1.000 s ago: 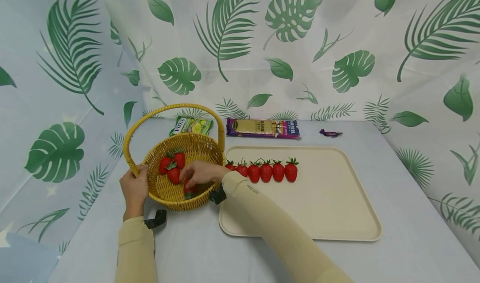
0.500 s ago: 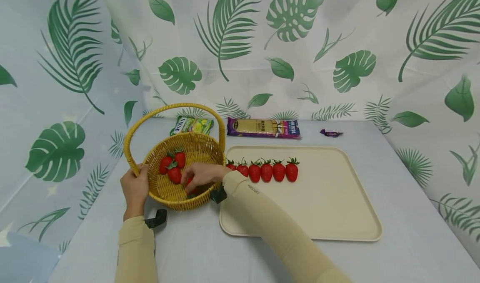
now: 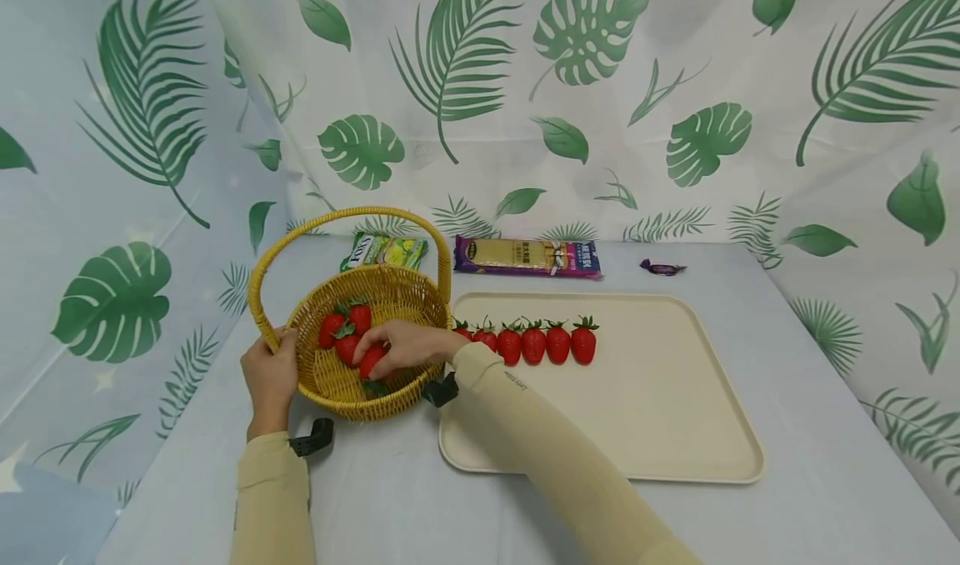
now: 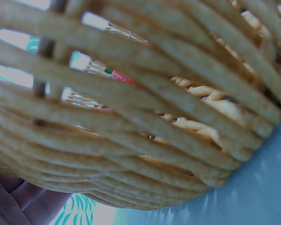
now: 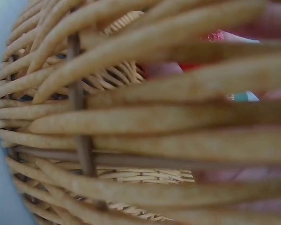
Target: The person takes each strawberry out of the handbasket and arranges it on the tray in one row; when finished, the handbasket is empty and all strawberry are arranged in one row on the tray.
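Observation:
My left hand (image 3: 270,379) grips the left rim of a yellow wicker basket (image 3: 360,408), by the foot of its arched handle. Inside the basket, my right hand (image 3: 408,344) pinches a red strawberry (image 3: 369,363) between thumb and fingers, its green leaves pointing toward me. Several other strawberries (image 3: 330,329) lie together at the basket's left side. Weave of the basket (image 4: 131,117) fills the left wrist view, with fingers (image 4: 42,206) at the lower left. In the right wrist view, the basket wall (image 5: 131,122) mostly covers the hand.
Right of the basket lies a beige tray (image 3: 637,415); a row of strawberries (image 3: 533,345) runs along its upper left. Behind them are a green candy bag (image 3: 386,251), a long purple-and-gold packet (image 3: 527,257) and a small purple wrapped candy (image 3: 663,267).
My right hand has pinched the strawberry near the basket's front and raised it slightly, tilting it. My left hand keeps its grip on the basket.

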{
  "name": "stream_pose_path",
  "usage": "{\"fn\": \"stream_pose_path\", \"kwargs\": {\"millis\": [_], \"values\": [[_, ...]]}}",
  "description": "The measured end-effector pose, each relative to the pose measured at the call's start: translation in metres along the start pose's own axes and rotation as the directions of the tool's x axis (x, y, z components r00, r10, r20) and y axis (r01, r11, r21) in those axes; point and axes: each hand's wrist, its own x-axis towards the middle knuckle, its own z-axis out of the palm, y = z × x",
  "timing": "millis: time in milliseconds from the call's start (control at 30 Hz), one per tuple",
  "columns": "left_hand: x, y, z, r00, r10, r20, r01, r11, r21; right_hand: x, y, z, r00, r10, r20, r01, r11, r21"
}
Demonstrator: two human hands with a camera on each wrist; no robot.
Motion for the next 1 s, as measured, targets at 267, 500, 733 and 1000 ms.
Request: {"fn": "stream_pose_path", "kwargs": {"millis": [267,500,733,1000], "values": [[0.000,-0.001,0.002,1.000,0.014,-0.004,-0.014,1.000,0.000,-0.015,-0.007,-0.003,0.995,-0.010,-0.104,0.010,1.000,0.001],[0.000,-0.002,0.000,1.000,0.003,0.003,-0.003,1.000,0.008,-0.037,-0.012,-0.010,0.980,-0.001,-0.198,0.003,1.000,0.007],[0.000,-0.003,0.000,1.000,0.002,-0.001,-0.002,1.000,0.004,-0.062,-0.005,-0.017,0.935,0.034,-0.353,-0.009,0.997,0.073],[0.000,-0.001,0.001,1.000,-0.013,0.008,0.013,1.000,-0.006,-0.093,0.002,-0.026,0.881,0.036,-0.472,-0.010,0.998,0.057]]}}
